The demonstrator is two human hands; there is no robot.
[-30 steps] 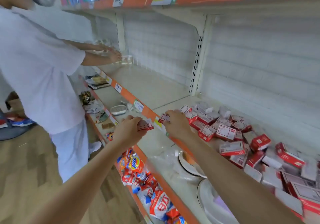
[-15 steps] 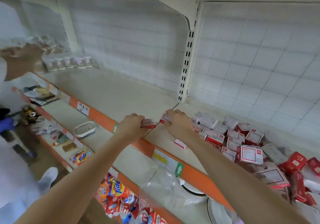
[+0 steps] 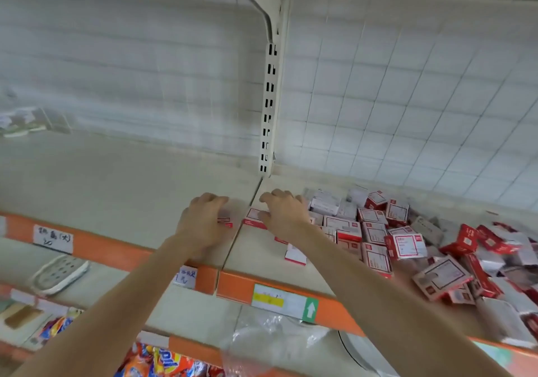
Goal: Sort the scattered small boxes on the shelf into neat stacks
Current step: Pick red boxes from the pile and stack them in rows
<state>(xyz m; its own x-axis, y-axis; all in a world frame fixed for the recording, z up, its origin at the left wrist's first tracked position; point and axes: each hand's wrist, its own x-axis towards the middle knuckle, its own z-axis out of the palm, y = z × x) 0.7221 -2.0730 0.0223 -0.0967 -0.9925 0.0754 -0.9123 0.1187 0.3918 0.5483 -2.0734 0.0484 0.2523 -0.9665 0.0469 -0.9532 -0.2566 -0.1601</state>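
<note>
Both my hands are over the cream shelf, near the seam between two shelf boards. My left hand has its fingers curled over a small red-and-white box that peeks out at its right side. My right hand holds another small red-and-white box low on the shelf surface. A heap of several scattered red-and-white boxes spreads to the right of my right hand. One loose box lies under my right wrist.
An orange price rail with paper labels runs along the shelf's front edge. A slotted upright stands at the back. Lower shelves hold a white soap dish, detergent packets and a plastic bag.
Both hands moved forward from the rail onto the shelf surface, still carrying their boxes. The camera turned right and closer, so the other person left the view.
</note>
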